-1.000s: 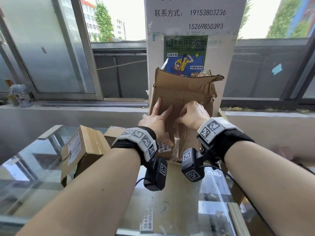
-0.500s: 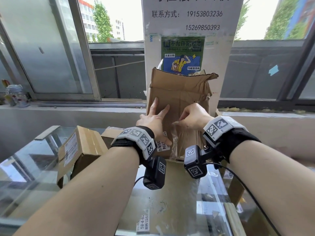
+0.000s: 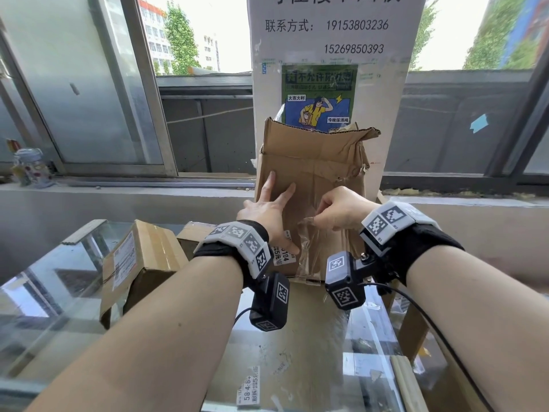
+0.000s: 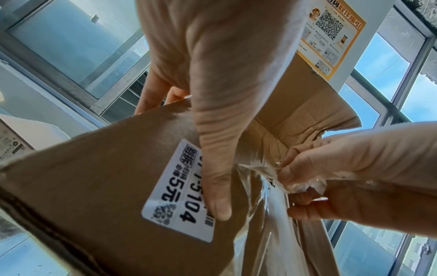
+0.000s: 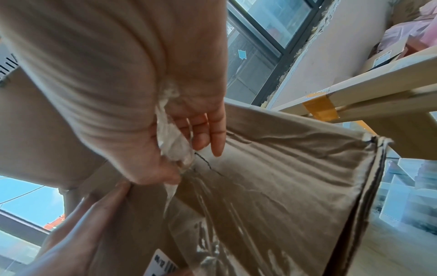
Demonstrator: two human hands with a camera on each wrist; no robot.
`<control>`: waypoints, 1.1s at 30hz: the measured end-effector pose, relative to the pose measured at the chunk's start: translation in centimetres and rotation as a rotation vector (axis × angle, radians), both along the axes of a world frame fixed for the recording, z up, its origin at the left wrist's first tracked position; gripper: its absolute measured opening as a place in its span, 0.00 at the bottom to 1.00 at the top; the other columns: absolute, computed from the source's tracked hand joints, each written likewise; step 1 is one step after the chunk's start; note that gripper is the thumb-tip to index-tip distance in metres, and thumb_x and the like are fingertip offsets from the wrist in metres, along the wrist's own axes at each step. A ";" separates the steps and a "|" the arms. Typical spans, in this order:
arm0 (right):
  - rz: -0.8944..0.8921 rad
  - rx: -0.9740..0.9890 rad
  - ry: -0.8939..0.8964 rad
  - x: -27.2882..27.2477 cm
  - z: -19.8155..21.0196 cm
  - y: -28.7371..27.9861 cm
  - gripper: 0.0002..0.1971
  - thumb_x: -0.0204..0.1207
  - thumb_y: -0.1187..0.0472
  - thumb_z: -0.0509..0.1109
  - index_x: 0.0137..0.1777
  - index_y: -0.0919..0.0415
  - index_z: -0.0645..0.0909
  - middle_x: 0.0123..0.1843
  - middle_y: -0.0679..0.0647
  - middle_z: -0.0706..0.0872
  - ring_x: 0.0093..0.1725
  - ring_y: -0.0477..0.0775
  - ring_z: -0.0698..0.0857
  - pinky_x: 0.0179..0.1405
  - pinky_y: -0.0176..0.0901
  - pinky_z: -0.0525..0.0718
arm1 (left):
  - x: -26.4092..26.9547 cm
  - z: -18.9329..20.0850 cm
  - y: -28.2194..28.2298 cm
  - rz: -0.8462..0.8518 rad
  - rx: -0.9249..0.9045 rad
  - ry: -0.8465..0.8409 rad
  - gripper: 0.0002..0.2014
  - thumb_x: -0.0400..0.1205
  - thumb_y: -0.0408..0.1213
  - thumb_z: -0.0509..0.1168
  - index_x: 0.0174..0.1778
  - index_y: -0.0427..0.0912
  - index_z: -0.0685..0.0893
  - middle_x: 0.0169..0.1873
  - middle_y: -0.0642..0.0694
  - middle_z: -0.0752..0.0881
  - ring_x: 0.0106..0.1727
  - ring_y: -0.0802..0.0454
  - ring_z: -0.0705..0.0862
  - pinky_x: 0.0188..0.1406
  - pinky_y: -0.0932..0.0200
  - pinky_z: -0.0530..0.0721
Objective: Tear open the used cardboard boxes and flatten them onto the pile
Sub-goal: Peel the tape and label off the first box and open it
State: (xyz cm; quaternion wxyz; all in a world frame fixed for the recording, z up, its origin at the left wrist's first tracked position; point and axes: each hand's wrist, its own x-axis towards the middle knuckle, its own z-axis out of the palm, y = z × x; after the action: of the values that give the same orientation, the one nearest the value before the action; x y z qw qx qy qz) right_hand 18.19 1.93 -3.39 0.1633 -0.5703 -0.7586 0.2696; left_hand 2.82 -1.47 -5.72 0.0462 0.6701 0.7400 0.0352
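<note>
**Tape strip pinched, box braced upright**

Left hand (image 3: 267, 214) lies flat with fingers spread on the cardboard box (image 3: 315, 162), which stands upright on the glass counter (image 3: 59, 292). Right hand (image 3: 341, 208) pinches the clear tape (image 4: 262, 186) between thumb and fingertips (image 5: 205, 138), right at the box's front seam.

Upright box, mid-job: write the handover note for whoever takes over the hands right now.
Left hand: flat, fingers spread, bracing the upright box on the glass counter.
Right hand: pinching the clear tape strip running down the box's front.
Done: top flaps open, tape partly lifted.
Left: strip the tape, split the box, flatten it. A smaller sealed box waits at left, untouched.
</note>
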 end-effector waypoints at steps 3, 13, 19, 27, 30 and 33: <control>-0.039 -0.048 0.063 0.0 -0.2 0.0 0.10 0.68 0.54 0.73 0.36 0.62 0.81 0.30 0.53 0.80 0.33 0.51 0.79 0.38 0.44 0.83 | 0.0 -0.1 0.0 0.004 -0.003 -0.002 0.64 0.58 0.58 0.82 0.80 0.71 0.40 0.78 0.57 0.23 0.73 0.33 0.66 0.59 0.42 0.80; -0.258 0.150 0.024 -0.8 -1.0 -0.6 0.34 0.55 0.47 0.85 0.54 0.68 0.76 0.51 0.59 0.85 0.49 0.61 0.87 0.49 0.56 0.88 | 0.3 0.0 -0.1 0.007 -0.006 0.002 0.64 0.59 0.58 0.82 0.79 0.72 0.39 0.77 0.57 0.22 0.73 0.33 0.66 0.59 0.42 0.81; -0.206 0.068 -0.054 -0.8 -0.7 -0.3 0.21 0.59 0.50 0.83 0.41 0.65 0.83 0.43 0.60 0.88 0.43 0.58 0.89 0.46 0.53 0.90 | 0.2 0.0 -0.1 -0.002 -0.008 -0.004 0.64 0.59 0.57 0.82 0.79 0.72 0.39 0.77 0.57 0.22 0.73 0.33 0.66 0.61 0.41 0.80; -0.142 0.003 0.026 -0.1 -1.6 0.4 0.18 0.63 0.55 0.82 0.44 0.69 0.85 0.43 0.61 0.89 0.45 0.60 0.89 0.49 0.54 0.89 | 0.3 0.0 -0.2 0.006 -0.010 -0.001 0.64 0.58 0.58 0.82 0.79 0.73 0.39 0.77 0.58 0.22 0.73 0.34 0.65 0.59 0.42 0.80; -0.110 0.000 0.040 0.1 -1.6 0.4 0.12 0.64 0.59 0.81 0.39 0.68 0.83 0.39 0.60 0.87 0.40 0.58 0.86 0.42 0.49 0.86 | 0.2 -0.1 -0.2 0.016 -0.019 0.004 0.64 0.59 0.58 0.82 0.79 0.72 0.39 0.77 0.57 0.22 0.74 0.33 0.65 0.61 0.40 0.80; -0.074 0.009 0.013 0.2 -1.6 0.3 0.11 0.66 0.62 0.79 0.32 0.62 0.79 0.32 0.54 0.81 0.33 0.51 0.79 0.33 0.42 0.78 | 0.2 -0.1 -0.1 0.017 -0.016 0.006 0.64 0.59 0.58 0.82 0.79 0.72 0.39 0.77 0.57 0.22 0.74 0.33 0.65 0.61 0.40 0.80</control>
State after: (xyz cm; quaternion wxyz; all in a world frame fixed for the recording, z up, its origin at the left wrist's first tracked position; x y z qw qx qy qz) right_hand 18.41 2.20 -4.95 0.1805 -0.5954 -0.7372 0.2636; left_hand 3.07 -1.58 -5.81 0.0490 0.6634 0.7461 0.0278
